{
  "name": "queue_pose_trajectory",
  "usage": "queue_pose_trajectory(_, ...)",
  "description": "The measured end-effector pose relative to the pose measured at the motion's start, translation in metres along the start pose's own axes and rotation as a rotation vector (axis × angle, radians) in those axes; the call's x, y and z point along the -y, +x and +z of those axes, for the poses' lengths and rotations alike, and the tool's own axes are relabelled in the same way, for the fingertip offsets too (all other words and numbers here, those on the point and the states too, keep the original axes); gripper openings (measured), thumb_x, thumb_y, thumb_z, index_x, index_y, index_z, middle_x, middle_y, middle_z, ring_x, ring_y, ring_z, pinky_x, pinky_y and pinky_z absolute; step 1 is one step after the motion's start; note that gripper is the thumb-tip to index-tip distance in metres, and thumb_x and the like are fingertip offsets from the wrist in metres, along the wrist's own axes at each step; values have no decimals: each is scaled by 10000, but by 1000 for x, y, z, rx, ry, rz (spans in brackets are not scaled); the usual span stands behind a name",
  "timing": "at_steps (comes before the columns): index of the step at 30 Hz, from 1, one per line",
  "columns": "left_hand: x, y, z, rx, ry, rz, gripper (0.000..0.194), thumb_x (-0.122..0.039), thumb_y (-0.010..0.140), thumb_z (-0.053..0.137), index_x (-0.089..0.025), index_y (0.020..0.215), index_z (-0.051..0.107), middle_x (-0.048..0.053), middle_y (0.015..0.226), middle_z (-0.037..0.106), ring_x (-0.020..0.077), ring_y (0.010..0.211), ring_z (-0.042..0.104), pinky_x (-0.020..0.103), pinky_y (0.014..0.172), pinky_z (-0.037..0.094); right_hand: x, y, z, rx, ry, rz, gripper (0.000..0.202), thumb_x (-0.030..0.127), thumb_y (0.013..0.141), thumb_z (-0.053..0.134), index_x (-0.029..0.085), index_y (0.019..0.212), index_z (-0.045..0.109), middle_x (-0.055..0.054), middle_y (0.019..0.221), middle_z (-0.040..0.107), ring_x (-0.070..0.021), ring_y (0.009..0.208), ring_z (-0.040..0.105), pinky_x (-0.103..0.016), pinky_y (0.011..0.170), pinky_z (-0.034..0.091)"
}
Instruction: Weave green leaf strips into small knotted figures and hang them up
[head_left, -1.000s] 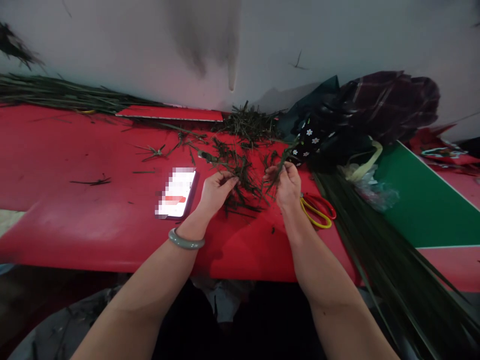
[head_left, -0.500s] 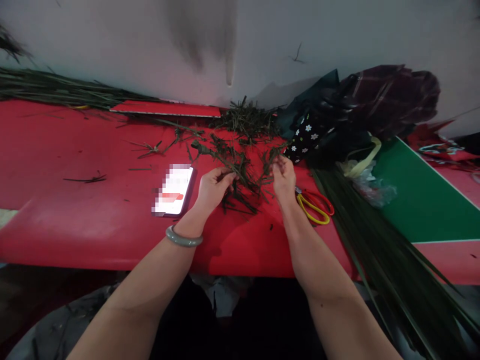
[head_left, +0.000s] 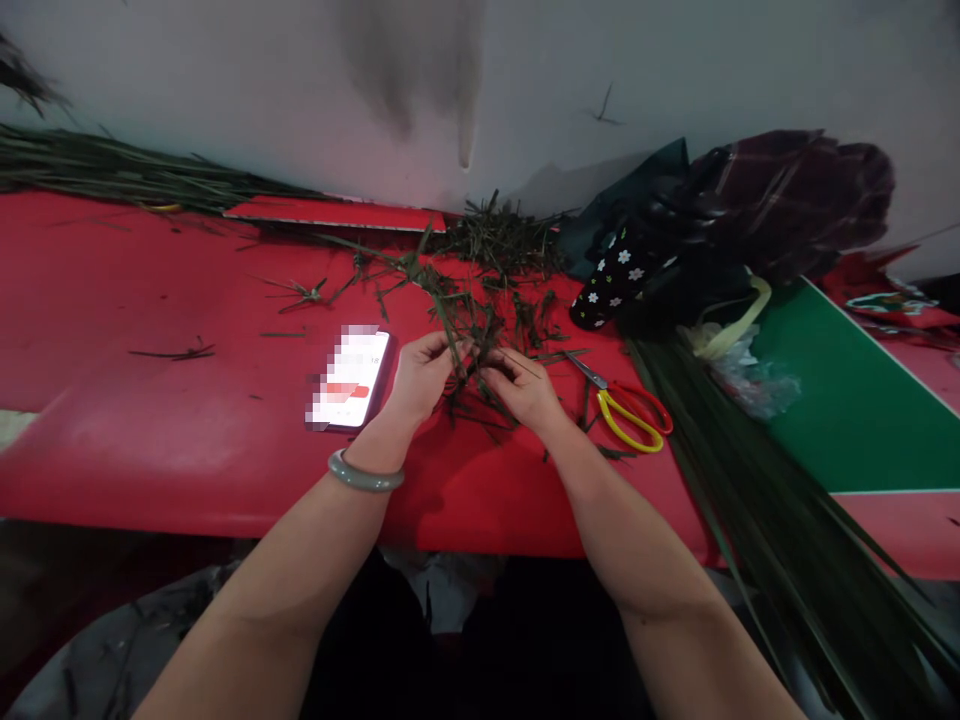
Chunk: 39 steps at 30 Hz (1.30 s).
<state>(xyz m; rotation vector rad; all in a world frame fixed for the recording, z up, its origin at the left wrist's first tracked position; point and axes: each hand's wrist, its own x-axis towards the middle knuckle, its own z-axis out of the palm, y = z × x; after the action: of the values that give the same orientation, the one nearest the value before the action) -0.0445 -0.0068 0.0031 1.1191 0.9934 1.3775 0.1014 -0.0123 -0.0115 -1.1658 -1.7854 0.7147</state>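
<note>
Dark green leaf strips (head_left: pixel 448 310), partly woven or knotted, rise from between my two hands above the red table. My left hand (head_left: pixel 424 378), with a grey bangle (head_left: pixel 366 474) on its wrist, pinches them from the left. Close by on the right, my right hand (head_left: pixel 521 385) is closed with its fingertips on the same strips; the exact grip is partly hidden. Loose leaf bits lie under and behind both hands. Scissors (head_left: pixel 628 412) with red and yellow handles rest to the right of my right hand. Left of my left hand lies a lit phone (head_left: pixel 349 380).
A heap of leaf scraps (head_left: pixel 502 238) sits by the wall next to a flat red board (head_left: pixel 337 214). Long leaves lie at back left (head_left: pixel 135 170) and hang over the edge at right (head_left: pixel 757 500). A flowered black umbrella-like item (head_left: pixel 611 280) and plastic bag (head_left: pixel 750 375) stand right.
My right hand has moved left and down, away from the scraps near the flowered item, to meet my left hand at the leaf strips. The scissors' blades now show.
</note>
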Motion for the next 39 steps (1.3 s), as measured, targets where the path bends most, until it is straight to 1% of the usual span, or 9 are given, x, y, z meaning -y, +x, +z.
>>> queue_pose_trajectory(3,1,-1,1,57,16,-14,242,-371,609,689,-143,685,656,-18,580,578,79,564,500,193,551,419,3,0,0,-11,148,70,90,286,693,587,203,724,575,26,665,581,-103,625,520,-227,607,442)
queue_pose_trajectory(8,-1,-3,1,117,-5,-49,265,-380,584,710,-134,661,653,-17,586,575,76,563,494,199,558,423,1,-1,2,87,428,232,181,362,707,575,197,691,501,75,495,437,-57,421,389,-186,410,322)
queue_pose_trajectory(15,-5,-1,-1,-12,-1,-23,264,-388,595,705,-141,620,618,-36,521,523,52,489,422,179,475,360,-4,6,-7,-40,554,330,238,371,626,633,181,705,513,83,467,452,-46,391,388,-175,386,309)
queue_pose_trajectory(22,-3,5,-10,-107,-65,33,246,-368,607,705,-154,600,585,-49,489,473,41,445,394,178,431,315,-30,13,-21,-161,346,376,241,391,653,591,168,707,521,66,468,488,-58,380,410,-188,389,321)
queue_pose_trajectory(27,-3,5,-12,-116,-38,18,253,-381,595,710,-155,634,603,-42,515,495,44,449,399,176,418,307,-47,16,-39,-452,-63,206,368,369,640,633,173,945,573,-48,893,622,-98,592,536,-262,597,458)
queue_pose_trajectory(29,-4,4,-10,-112,-4,14,259,-384,590,711,-151,636,609,-38,523,506,45,459,398,174,426,318,-36,11,-35,-378,-113,122,347,363,678,615,210,988,585,-52,968,621,-111,643,556,-280,655,468)
queue_pose_trajectory(32,-6,1,-7,-68,26,5,253,-373,588,713,-145,625,609,-40,523,508,45,476,404,169,444,327,-9,1,-18,-42,-107,19,170,326,752,543,238,863,635,-19,839,658,-147,736,597,-287,704,474)
queue_pose_trajectory(34,-7,0,-5,-29,28,-22,254,-368,591,709,-139,604,601,-42,506,495,44,473,402,169,443,322,4,-4,-5,80,-132,-36,158,264,774,504,231,855,637,-18,832,665,-152,774,607,-285,726,472)
queue_pose_trajectory(39,-6,1,-6,-42,-58,-42,225,-338,610,694,-140,631,589,-49,501,477,36,446,384,165,422,305,-2,-6,3,77,-215,-114,188,201,777,465,227,840,641,-28,845,666,-156,801,607,-287,745,474)
